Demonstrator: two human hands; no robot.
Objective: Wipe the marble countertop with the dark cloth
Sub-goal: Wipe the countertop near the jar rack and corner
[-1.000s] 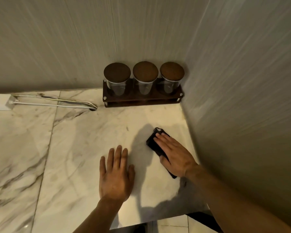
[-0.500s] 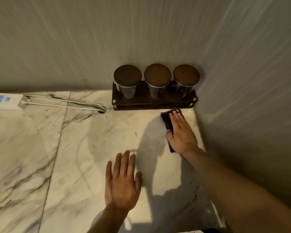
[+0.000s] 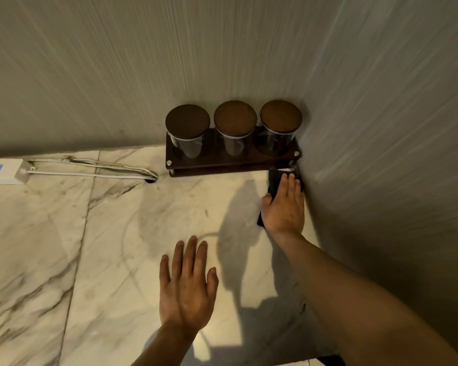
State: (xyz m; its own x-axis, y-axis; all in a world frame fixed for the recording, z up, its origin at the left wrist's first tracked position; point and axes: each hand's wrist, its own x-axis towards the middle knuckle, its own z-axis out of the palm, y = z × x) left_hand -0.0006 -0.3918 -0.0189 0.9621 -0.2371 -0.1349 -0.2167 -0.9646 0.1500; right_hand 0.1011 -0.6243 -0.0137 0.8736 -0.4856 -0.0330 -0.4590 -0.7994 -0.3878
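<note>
At right of centre the right hand [image 3: 284,207] presses flat, fingers extended, on the dark cloth [image 3: 275,180] in the tabletop [image 3: 117,233] corner beside the jar rack [image 3: 233,161], while the left hand [image 3: 187,283], empty and splayed, likely braces.

Right hand [image 3: 284,207] presses dark cloth [image 3: 274,180] into countertop [image 3: 117,233] corner; left hand [image 3: 187,289] rests flat.

Domestic kitchen or pantry corner. Indicators: a veined marble countertop [image 3: 64,233] meeting two textured walls [image 3: 117,75]; three lidded glass canisters [image 3: 235,128] in a dark wooden rack [image 3: 230,163]; a white power strip [image 3: 0,171] with cables [image 3: 90,170] entering a countertop hole.
</note>
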